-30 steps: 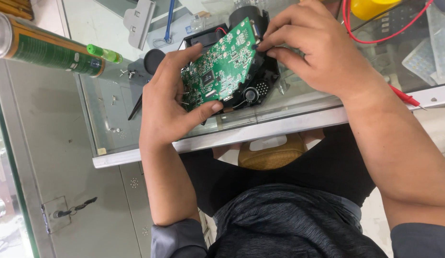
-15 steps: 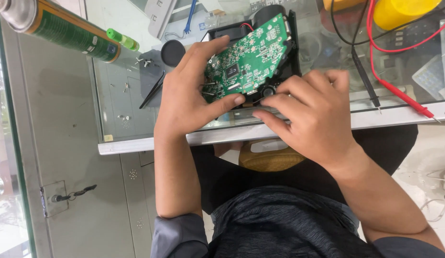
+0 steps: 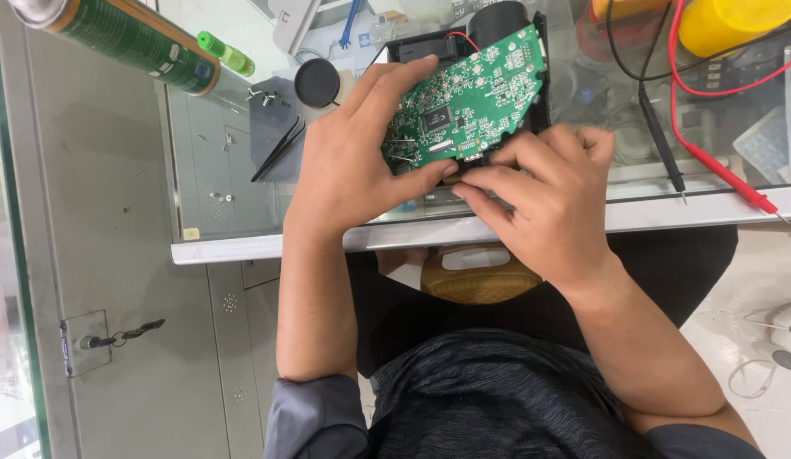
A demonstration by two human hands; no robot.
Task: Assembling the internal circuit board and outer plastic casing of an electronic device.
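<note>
Here, a green circuit board (image 3: 467, 98) gripped over the near edge of a glass counter (image 3: 242, 204), tilted up from a black casing (image 3: 429, 47) just behind it. Left hand (image 3: 353, 170) closed on the board's left end: thumb pressed to the lower edge, fingers wrapped across the top-left corner and onto the casing. Right hand (image 3: 540, 200) curled tight at the board's lower edge, fingertips (image 3: 476, 174) bunched and pinching there beside the left thumb; whether on the board itself or on a small part under it, cannot tell. Left of the grip, black tweezers (image 3: 278, 149) lying on the glass, with a round black disc (image 3: 317, 82) just beyond them and a few loose screws (image 3: 259, 95) nearby. Farther left and up, a green spray can (image 3: 132, 38) lying on its side, a small green bottle (image 3: 225, 53) beside it. Right of the grip, 2 test probes on the glass, a black probe (image 3: 663, 144) and a red probe (image 3: 727, 174), leads running up toward a yellow meter (image 3: 735, 21). Below the grip, under the counter edge, a tan cushion (image 3: 476, 276) against dark clothing.
</note>
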